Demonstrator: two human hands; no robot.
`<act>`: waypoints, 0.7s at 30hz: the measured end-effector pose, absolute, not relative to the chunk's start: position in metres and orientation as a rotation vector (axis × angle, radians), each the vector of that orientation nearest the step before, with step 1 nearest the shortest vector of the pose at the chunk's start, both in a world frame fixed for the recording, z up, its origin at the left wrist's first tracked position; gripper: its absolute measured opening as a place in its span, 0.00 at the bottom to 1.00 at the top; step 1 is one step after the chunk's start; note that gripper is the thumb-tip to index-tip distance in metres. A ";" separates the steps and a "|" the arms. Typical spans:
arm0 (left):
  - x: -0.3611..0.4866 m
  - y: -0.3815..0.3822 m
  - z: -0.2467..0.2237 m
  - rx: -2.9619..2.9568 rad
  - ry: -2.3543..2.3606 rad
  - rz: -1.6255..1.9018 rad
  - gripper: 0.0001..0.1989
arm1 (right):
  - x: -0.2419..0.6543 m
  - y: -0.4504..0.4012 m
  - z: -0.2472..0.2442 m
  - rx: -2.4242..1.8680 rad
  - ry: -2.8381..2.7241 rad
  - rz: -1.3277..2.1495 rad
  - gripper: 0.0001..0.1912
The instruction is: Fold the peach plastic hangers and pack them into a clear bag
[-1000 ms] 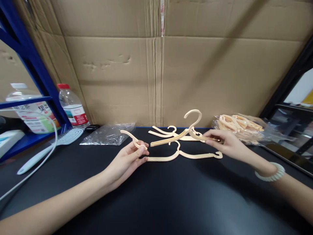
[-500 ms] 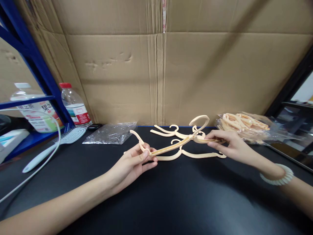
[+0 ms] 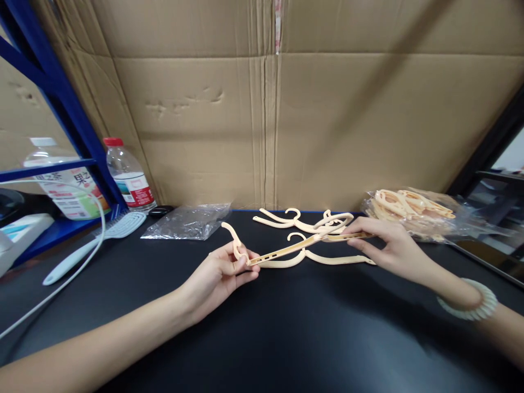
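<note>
Between my two hands a beige plastic folding hanger (image 3: 286,250) is held above the black table. My left hand (image 3: 223,271) pinches its left end, where a short curved piece sticks up past the fingers. My right hand (image 3: 385,240) grips the other arm near its right end, thumb and fingers closed on it. The hanger's hook leans back to the right of its middle. Just behind and below lies a second beige hanger (image 3: 335,260), its left end hidden by my left hand. Farther back rests another beige hanger (image 3: 278,221), partly covered by the held one.
A clear bag of folded hangers (image 3: 409,210) lies at the back right. At the left are an empty plastic bag (image 3: 186,221), a hairbrush (image 3: 94,248), a red-capped bottle (image 3: 130,180) and a white cable (image 3: 77,281). Cardboard (image 3: 196,131) stands behind the table.
The held hanger has turned, so its hook has tipped down and slots along its left arm now show. Both hands keep their grip and have barely shifted.
</note>
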State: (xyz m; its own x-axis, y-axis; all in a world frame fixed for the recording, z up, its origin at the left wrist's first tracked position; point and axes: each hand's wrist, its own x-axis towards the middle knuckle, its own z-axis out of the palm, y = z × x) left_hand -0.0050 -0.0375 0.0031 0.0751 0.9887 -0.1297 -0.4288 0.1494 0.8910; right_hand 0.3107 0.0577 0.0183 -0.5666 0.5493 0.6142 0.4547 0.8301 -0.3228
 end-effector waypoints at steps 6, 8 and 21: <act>-0.006 -0.041 -0.001 0.846 0.996 1.250 0.08 | 0.308 0.054 0.018 -0.743 -2.256 0.170 0.08; -0.006 -0.040 -0.002 0.870 1.021 1.271 0.08 | 0.306 0.052 0.018 -0.739 -2.260 0.173 0.08; -0.001 -0.041 0.000 0.848 1.046 1.490 0.12 | 0.301 0.043 0.015 -0.739 -2.291 0.125 0.08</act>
State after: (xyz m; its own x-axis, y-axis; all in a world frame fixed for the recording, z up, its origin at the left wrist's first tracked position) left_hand -0.0013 -0.0410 0.0002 -0.1701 0.9851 -0.0256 -0.3587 -0.0377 0.9327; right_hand 0.3012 0.0429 0.0148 -0.5806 0.5433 0.6064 0.4739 0.8311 -0.2910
